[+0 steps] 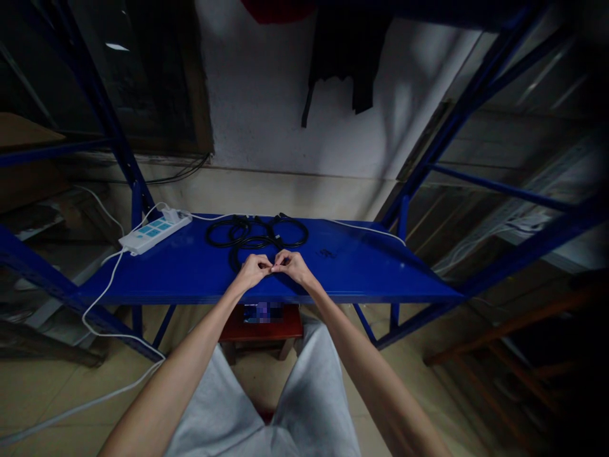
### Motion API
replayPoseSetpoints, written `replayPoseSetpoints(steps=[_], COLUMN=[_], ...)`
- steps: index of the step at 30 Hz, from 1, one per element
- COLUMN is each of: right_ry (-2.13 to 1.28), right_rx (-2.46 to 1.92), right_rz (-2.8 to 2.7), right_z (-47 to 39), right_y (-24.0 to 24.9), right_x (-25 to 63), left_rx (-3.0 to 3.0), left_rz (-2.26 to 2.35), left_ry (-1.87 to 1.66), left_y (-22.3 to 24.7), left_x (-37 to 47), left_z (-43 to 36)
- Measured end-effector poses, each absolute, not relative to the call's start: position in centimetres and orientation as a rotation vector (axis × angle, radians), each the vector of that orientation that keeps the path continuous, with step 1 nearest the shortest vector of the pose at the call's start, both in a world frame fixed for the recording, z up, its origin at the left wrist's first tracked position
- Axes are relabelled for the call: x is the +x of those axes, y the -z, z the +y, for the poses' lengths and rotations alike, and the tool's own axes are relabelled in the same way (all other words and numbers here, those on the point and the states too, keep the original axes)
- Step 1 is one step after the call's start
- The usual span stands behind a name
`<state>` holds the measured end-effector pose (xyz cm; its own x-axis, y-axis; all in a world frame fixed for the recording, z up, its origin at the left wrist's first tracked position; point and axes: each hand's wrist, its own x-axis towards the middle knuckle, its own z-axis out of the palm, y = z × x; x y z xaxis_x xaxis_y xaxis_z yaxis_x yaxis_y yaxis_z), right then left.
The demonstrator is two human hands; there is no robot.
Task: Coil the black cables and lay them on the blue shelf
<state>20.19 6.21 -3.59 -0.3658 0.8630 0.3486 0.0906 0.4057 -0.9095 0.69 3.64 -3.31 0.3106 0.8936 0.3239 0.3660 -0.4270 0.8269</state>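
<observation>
Both hands meet fingertip to fingertip above the front part of the blue shelf [371,266]. My left hand [255,270] is closed in a pinch, and what it grips is too small to name. Beside it, my right hand [291,265] pinches too, with its fingertips touching the left ones. A coiled black cable [233,259] lies partly hidden behind my left hand. Farther back are more black cable loops, one at the left [209,235] and one at the right [307,235], overlapping in the middle.
A white power strip [155,233] with a plug lies at the shelf's left end, its white cord hanging to the floor. Small dark pieces [327,253] lie right of the cables. Blue uprights flank the shelf. Below stands a red stool [233,331] bearing a lit device [263,312].
</observation>
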Motion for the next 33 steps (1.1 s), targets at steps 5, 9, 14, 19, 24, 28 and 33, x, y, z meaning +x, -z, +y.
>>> replayPoseSetpoints(steps=[5,9,14,19,24,28,33], right_ry=[-1.114,-1.175,-1.144,-1.108,-1.060,-1.048,-1.059], right_rx=[-0.961,-0.971,-0.980,-0.969,-0.978,-1.000,-0.988], right_rz=[-1.782,-1.739,-1.725,-1.745,-1.731,-1.761,-1.749], right_z=[5.9,5.3,4.8,4.8,5.1,5.2,5.0], right_y=[3.4,2.7,2.0,2.1,2.9,3.2,3.0], right_x=[19.9,19.8,19.7,19.8,19.8,19.8,19.9], left_rx=[1.951,1.945,1.936,1.969,1.979,1.973,2.028], left_rz=[1.132,1.144,1.161,1.113,1.116,1.238,1.263], left_ry=[-1.040,-1.047,-1.056,-1.068,-1.071,-1.000,-0.967], left_y=[3.2,3.1,3.2,3.2,2.9,2.8,2.5], left_x=[0.7,0.8,0.9,0.8,1.1,1.2,1.2], left_z=[3.5,3.3,3.1,2.8,2.4,2.3,2.0])
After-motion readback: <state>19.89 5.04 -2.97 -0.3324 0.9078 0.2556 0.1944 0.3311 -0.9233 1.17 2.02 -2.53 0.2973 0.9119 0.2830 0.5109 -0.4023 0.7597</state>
